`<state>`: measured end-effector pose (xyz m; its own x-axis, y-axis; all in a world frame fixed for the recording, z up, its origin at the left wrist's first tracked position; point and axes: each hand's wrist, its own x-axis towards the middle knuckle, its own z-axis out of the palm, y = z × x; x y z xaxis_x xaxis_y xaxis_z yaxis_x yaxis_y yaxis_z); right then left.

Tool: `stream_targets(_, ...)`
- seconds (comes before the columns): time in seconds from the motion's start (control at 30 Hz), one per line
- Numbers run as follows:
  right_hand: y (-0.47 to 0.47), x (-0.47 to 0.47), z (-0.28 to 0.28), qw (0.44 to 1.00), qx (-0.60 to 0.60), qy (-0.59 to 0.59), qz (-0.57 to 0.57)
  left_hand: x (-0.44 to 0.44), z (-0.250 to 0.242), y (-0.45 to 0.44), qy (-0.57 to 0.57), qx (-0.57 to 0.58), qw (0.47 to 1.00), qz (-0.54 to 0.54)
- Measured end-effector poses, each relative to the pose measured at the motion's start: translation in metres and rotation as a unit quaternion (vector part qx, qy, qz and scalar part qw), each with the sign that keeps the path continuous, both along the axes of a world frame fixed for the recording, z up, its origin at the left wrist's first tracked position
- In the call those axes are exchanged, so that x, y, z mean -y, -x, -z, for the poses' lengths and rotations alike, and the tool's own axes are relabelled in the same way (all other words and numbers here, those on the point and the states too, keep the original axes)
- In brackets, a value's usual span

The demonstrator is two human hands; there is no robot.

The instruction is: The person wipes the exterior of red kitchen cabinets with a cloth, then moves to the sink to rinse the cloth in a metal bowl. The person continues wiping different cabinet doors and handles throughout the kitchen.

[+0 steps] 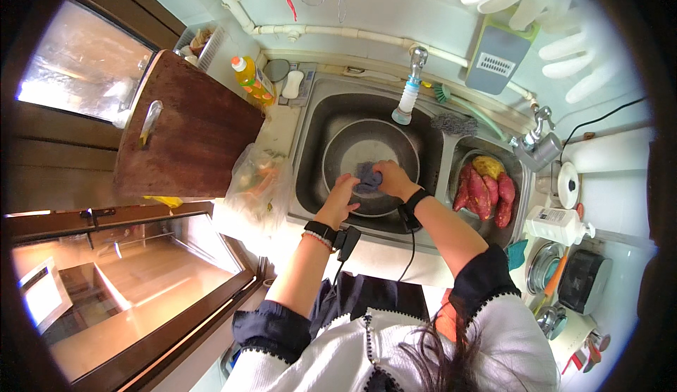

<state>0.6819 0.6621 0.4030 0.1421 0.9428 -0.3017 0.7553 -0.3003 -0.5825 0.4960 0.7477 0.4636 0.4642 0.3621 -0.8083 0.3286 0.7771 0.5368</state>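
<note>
A wide round metal pan [365,138] sits in the large basin of the steel sink [304,154]. Inside it, my right hand [395,179] grips a crumpled grey-blue cloth [368,177] over the pan's near half. My left hand [341,197] reaches over the pan's near left rim, its fingertips at the cloth's left edge and its thumb spread away. Whether those fingertips pinch the cloth is hidden. The faucet [407,98] hangs above the pan's far right side.
Red-skinned sweet potatoes [481,191] and a yellow tuber [487,166] fill a bowl in the small right basin. Left of the sink stand a plastic bag of food scraps [259,185], a wooden board [190,132] and a dish-soap bottle [254,80]. A white pump bottle [555,225] lies right.
</note>
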Motion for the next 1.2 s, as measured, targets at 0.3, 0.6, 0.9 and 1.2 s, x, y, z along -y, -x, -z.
stream_targets(0.3,0.031,0.024,-0.077,0.894,-0.387,-0.119,0.191,0.013,0.014,-0.026,0.236,0.081,0.967,-0.056)
stream_targets(0.6,0.062,0.034,-0.066,0.573,-0.636,-0.153,0.494,0.015,0.029,-0.032,0.116,0.14,0.976,-0.117)
stream_targets(0.9,0.066,0.01,-0.036,0.679,-0.507,-0.065,0.527,0.023,0.025,-0.053,-0.025,0.048,0.994,-0.095)
stream_targets(1.2,0.062,0.006,0.023,0.947,-0.097,-0.022,0.307,0.012,0.015,-0.05,-0.058,-0.027,0.998,-0.026)
